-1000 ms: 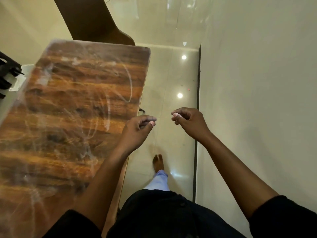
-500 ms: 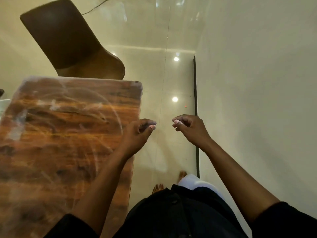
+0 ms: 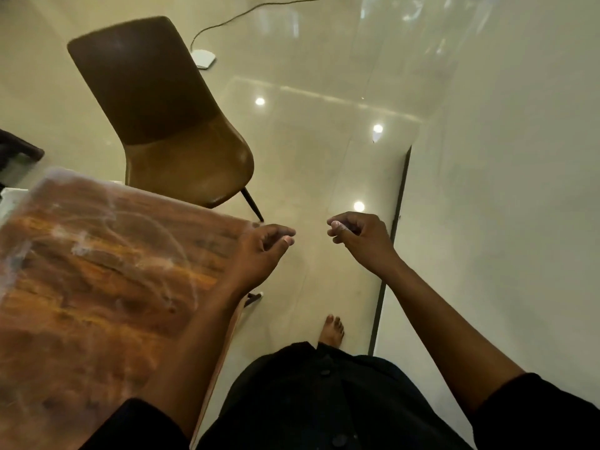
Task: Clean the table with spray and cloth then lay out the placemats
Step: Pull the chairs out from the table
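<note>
I see one brown chair beyond left hand, one streaked tabletop left of it, wall right of right hand. Fingers of both hands loosely curled, holding nothing.

Shows a brown chair with a darker back and thin black legs, standing on a glossy cream tiled floor dotted with round reflections of lights. Takes in, beyond the chair, a thin cable running across the floor to a small flat white device. Includes a plain pale wall on the right with a dark strip along its foot, plus a blurred dark object at the left edge, too unclear to name.
</note>
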